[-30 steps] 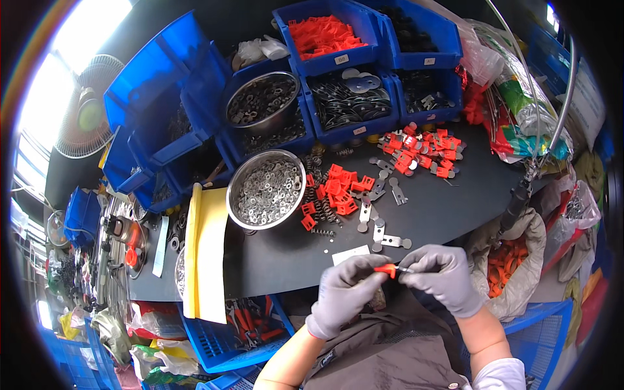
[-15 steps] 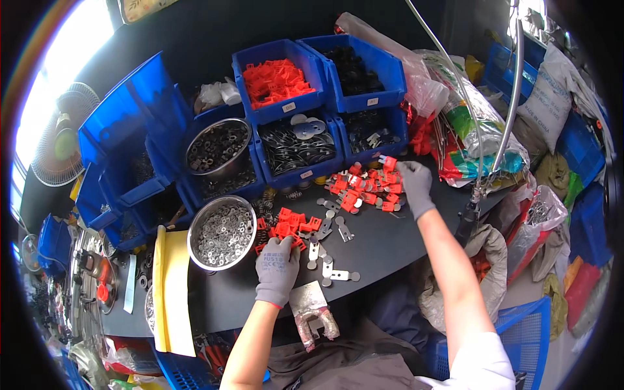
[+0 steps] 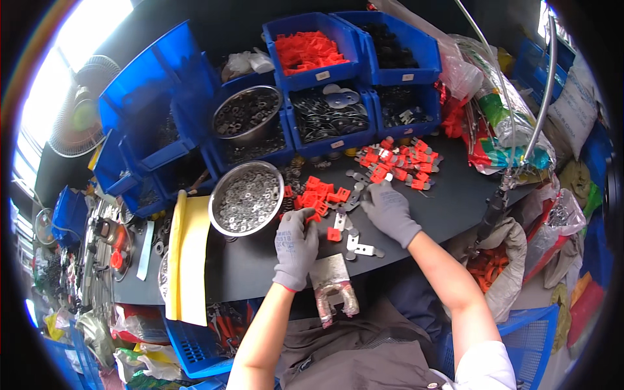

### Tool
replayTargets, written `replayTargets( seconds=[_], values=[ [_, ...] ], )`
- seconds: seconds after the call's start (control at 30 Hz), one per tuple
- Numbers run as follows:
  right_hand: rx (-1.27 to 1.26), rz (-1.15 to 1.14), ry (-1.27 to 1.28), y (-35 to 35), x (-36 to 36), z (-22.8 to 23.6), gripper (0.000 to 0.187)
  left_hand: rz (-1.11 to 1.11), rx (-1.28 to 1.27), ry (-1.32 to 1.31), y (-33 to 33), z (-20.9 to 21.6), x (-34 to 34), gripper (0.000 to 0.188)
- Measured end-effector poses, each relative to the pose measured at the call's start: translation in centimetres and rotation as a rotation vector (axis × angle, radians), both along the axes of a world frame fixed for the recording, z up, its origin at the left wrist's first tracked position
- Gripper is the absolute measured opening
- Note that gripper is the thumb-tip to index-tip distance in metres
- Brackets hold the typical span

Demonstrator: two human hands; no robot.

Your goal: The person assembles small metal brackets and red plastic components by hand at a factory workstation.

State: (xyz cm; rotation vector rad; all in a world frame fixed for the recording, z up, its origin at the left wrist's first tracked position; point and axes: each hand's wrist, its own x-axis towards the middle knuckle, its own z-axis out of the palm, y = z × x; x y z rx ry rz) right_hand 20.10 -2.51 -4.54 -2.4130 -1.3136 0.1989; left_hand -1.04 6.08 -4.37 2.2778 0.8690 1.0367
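Note:
My left hand (image 3: 296,250), in a grey glove, is closed at the near edge of a heap of red plastic clips (image 3: 317,192). Its fingertips pinch one red clip (image 3: 314,217). To the right, my gloved right hand (image 3: 390,213) reaches over the flat metal plates (image 3: 351,203); its fingers are bent together and whatever they hold is hidden. Between the hands, one red clip (image 3: 334,234) sits at a metal plate, with more plates (image 3: 365,249) nearer the table edge. Behind my right hand lies a pile of red clips joined with metal plates (image 3: 400,162).
A steel bowl of washers (image 3: 246,198) stands left of the clips. Blue bins hold red clips (image 3: 311,52), black parts (image 3: 390,49) and metal pieces (image 3: 328,116). A worn U-shaped block (image 3: 333,279) juts from the dark table's (image 3: 260,266) front edge. Yellow paper (image 3: 188,253) hangs at left.
My right hand has left the far-right pile and come left to the metal plates. A red clip now sits among the plates. The whole view has shifted.

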Motion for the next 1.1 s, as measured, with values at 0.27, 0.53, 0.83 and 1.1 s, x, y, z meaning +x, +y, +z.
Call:
replayTargets(
  seconds=[0.27,0.53,0.83,1.1],
  values=[
    [0.833,0.234,1.009,-6.1,-6.5,6.3,0.009,-0.276,-1.029,-0.588,-4.7,3.2,-3.8,0.023],
    [0.814,0.240,1.129,-7.6,-10.2,6.7,0.006,-0.253,-0.964,-0.667,-6.7,3.5,-4.6,0.021],
    [0.694,0.148,1.221,-11.1,-8.9,5.7,0.004,-0.209,-1.024,-0.460,-8.5,3.8,-4.4,0.018],
    [0.348,0.061,1.382,-9.6,-6.6,4.1,0.012,-0.412,-0.741,-0.115,-6.7,3.9,-2.7,0.026]
  ],
)
